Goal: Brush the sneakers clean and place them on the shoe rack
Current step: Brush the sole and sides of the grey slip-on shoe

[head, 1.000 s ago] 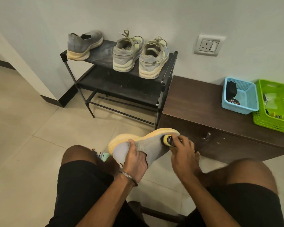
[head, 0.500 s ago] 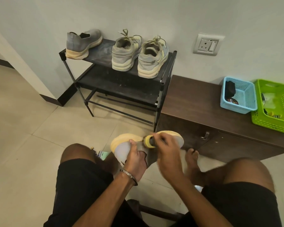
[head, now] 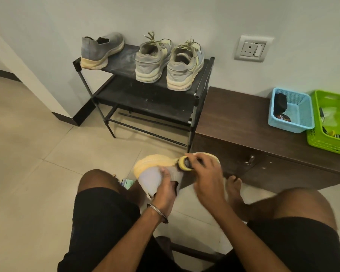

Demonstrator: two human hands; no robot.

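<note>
My left hand (head: 166,188) grips a grey slip-on sneaker with a yellow sole (head: 155,167) at its opening, holding it on its side between my knees. My right hand (head: 205,173) grips a small yellow-and-black brush (head: 185,163) and presses it on the sneaker's grey side near the sole. The matching grey sneaker (head: 100,51) stands on the left of the black shoe rack's (head: 201,83) top shelf. Two grey lace-up sneakers (head: 170,61) stand on its right side.
A dark wooden cabinet (head: 234,122) stands right of the rack, carrying a blue basket (head: 300,122) and a green basket (head: 334,138). A wall socket (head: 252,48) sits above it. My bare foot (head: 234,185) rests on the tiled floor. A stool edge shows beneath me.
My right hand swept the brush left along the sneaker's side from the toe end toward the middle, then slightly back. The left hand keeps its grip.
</note>
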